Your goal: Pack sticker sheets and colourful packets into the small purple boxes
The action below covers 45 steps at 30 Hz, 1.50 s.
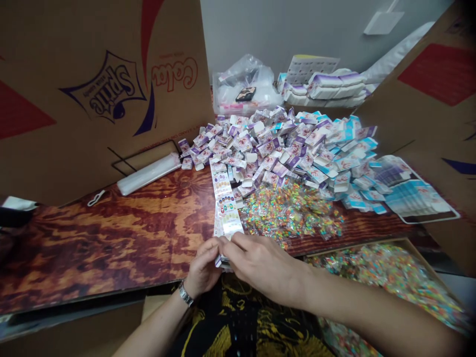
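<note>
At the table's front edge my left hand [204, 267] is closed around a small white and purple carton [223, 263], mostly hidden by fingers. My right hand [266, 265] is closed too, its thumb and fingers pinching the upper end of the same carton. Just beyond my fingertips lies a long printed strip of stickers [227, 203], its near end reaching the hands; whether they touch it I cannot tell. Right of the strip spreads a pile of clear sachets with bright candy pieces [290, 210]. Behind it is a big heap of small cartons [275, 144], several with open flaps.
Large cardboard boxes [92, 59] wall in the left and right sides. A roll of clear plastic [148, 173] lies at left. Flat carton stacks [334, 87] and a plastic bag [241, 82] stand at the back. A box of candy sachets [390, 277] is at lower right.
</note>
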Each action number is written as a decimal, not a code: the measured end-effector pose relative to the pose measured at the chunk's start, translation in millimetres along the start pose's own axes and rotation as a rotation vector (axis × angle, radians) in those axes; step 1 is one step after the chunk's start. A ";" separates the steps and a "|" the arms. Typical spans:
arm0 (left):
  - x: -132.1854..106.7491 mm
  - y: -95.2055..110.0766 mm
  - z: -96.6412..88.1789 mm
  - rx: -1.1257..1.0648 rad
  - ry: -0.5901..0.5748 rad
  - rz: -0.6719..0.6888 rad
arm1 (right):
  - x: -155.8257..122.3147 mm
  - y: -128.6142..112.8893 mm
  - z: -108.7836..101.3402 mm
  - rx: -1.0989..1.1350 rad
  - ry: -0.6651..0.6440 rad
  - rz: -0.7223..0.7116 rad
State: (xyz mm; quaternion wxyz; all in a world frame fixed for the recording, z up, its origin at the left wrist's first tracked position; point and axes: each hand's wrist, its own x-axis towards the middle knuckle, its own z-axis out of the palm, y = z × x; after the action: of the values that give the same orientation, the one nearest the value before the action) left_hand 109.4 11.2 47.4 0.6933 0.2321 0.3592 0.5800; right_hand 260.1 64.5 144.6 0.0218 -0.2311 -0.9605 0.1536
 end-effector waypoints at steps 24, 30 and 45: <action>0.2 3.7 -10.7 0.214 -0.099 0.015 | 5.9 18.0 10.3 0.117 0.065 0.116; -0.1 8.9 -9.4 0.444 -0.086 0.009 | 5.6 20.7 16.7 0.157 0.072 0.129; 5.9 8.5 -4.7 0.432 0.012 0.120 | 0.1 20.3 29.1 0.465 0.262 0.218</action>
State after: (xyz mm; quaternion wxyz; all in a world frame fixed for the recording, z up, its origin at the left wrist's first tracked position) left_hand 100.8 18.3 49.3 0.5897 0.3924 0.4648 0.5312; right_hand 265.6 73.4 110.7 0.1816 -0.3396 -0.8580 0.3399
